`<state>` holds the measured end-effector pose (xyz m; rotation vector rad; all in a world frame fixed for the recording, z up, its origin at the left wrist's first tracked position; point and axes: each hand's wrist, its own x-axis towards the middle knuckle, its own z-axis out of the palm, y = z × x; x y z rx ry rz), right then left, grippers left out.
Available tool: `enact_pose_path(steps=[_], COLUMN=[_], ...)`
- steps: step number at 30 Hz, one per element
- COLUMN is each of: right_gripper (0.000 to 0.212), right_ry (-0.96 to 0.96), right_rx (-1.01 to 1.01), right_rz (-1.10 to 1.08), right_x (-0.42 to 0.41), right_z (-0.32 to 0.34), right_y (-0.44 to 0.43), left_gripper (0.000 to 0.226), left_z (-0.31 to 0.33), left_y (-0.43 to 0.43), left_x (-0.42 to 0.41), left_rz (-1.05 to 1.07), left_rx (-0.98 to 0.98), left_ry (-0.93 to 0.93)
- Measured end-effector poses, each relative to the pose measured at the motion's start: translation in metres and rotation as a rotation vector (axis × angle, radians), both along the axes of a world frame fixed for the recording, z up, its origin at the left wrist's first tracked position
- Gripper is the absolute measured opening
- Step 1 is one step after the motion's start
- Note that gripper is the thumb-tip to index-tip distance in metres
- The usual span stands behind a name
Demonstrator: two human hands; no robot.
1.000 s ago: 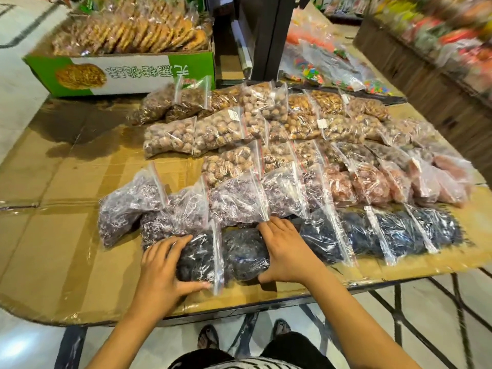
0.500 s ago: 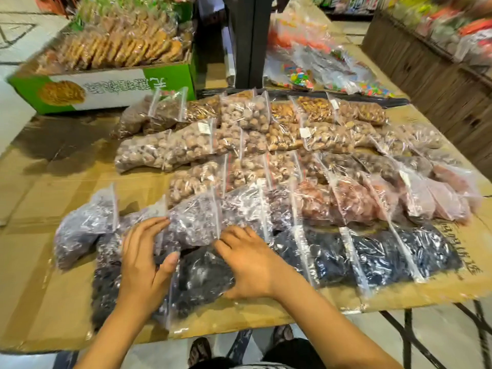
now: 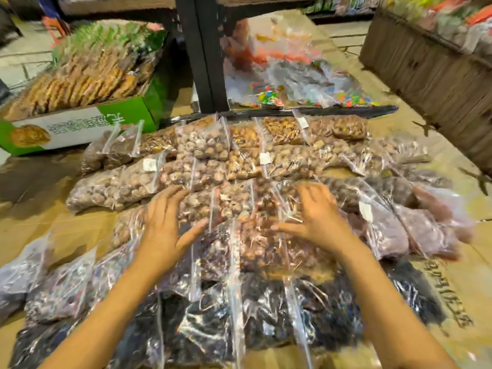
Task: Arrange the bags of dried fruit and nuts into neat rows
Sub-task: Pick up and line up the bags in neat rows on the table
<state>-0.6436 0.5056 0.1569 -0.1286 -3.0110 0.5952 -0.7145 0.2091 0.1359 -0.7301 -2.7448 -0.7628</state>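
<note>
Head cam: both hands, L (image 3: pixel 163 230) & R (image 3: pixel 318 219), now splayed open, farther up on mid-row nut bags (image 3: pixel 234 201).

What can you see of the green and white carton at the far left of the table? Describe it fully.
The green and white carton is an open-topped cardboard box with a biscuit picture and printed characters on its front. It sits at the table's far left corner, packed with upright rows of brown biscuits. Neither hand touches it; the nearest bags lie just beside it.

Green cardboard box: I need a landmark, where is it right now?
In the head view the green cardboard box sits far left, behind the bag rows, left of the black post.
</note>
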Motion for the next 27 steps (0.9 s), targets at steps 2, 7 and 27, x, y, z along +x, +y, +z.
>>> enact_pose_path(steps=[2, 7, 27], right_gripper=[0.095, 0.099, 0.087], right_ry=[-0.099, -0.154, -0.214], right_rx=[0.006, 0.028, -0.075], right_rz=[-0.03, -0.046, -0.189], right_x=[-0.017, -0.061, -0.133], right_z=[0.0, -0.016, -0.057], right_y=[0.018, 0.031, 0.046], left_gripper=[0.081, 0.09, 0.091], left_z=[0.0, -0.003, 0.006], left_y=[0.022, 0.069, 0.113], left_x=[-0.027, -0.104, -0.298], left_rz=[0.036, 0.129, 0.074], left_rx=[-0.072, -0.251, -0.852], left_ry=[-0.034, -0.048, -0.061])
